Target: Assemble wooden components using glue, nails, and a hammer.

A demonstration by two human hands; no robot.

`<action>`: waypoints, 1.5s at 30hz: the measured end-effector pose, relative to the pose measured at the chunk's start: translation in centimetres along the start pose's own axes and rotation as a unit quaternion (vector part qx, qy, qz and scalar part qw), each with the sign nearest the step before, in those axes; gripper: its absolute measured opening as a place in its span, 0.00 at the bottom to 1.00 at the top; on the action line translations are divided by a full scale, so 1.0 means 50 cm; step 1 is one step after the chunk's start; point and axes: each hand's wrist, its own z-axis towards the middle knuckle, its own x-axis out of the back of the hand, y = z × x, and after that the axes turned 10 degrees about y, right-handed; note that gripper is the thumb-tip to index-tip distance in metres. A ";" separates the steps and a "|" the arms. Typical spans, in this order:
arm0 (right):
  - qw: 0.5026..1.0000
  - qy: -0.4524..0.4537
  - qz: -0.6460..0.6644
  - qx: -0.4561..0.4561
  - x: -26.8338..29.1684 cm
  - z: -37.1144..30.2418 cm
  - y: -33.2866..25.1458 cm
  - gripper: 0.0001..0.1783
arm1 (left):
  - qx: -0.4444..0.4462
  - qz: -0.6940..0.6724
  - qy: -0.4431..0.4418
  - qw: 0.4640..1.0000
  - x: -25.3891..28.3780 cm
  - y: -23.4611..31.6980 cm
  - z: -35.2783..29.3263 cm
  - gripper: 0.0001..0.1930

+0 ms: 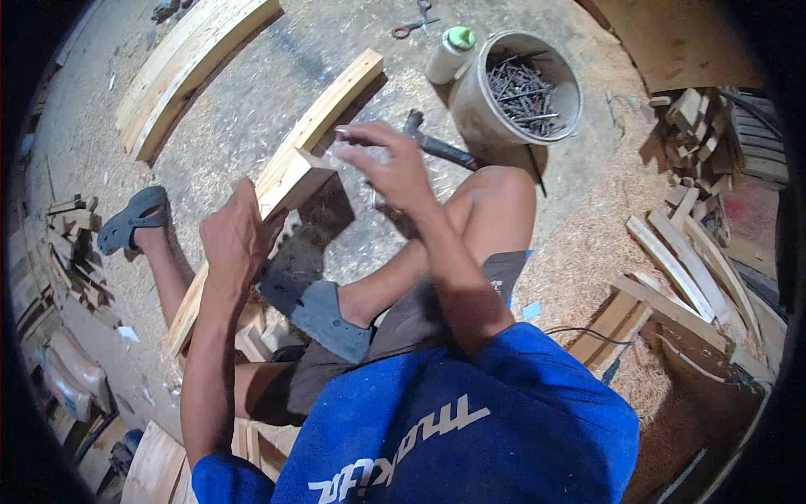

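My left hand (233, 231) is wrapped round a long, slightly curved wooden piece (332, 97) that slants from the upper middle down to the lower left. A shorter block end (295, 183) juts from its right side, just past my left hand. Close to that block, my right hand (388, 166) hovers with thumb and forefinger apart and slightly blurred; nothing shows between them. A hammer (441, 149) with a dark handle lies on the floor beyond my right hand. Near it stands a whitish bucket (470, 109) filled with nails (522, 92).
A white bottle (447, 60) with a green cap and a pair of scissors (411, 29) are by the bucket. Curved beams (189, 80) lie at the far left. Wood offcuts (688, 252) pile up at right, with sawdust around. My clogs (323, 315) rest on the floor.
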 end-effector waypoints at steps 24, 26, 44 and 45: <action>0.832 -0.197 -0.507 0.112 0.367 0.234 -0.214 0.12 | -0.041 -0.077 0.072 0.994 -0.030 -0.032 -0.019 0.26; 0.864 -0.142 -0.436 0.206 0.302 0.206 -0.275 0.13 | -0.029 -0.088 0.073 0.993 -0.030 -0.033 -0.022 0.26; 0.753 -0.384 -0.408 0.344 -0.073 0.116 -0.283 0.04 | -0.052 -0.110 0.108 0.987 -0.025 -0.035 -0.024 0.12; 0.764 -0.382 -0.382 0.352 -0.071 0.119 -0.284 0.04 | -0.052 -0.112 0.106 0.987 -0.025 -0.034 -0.025 0.12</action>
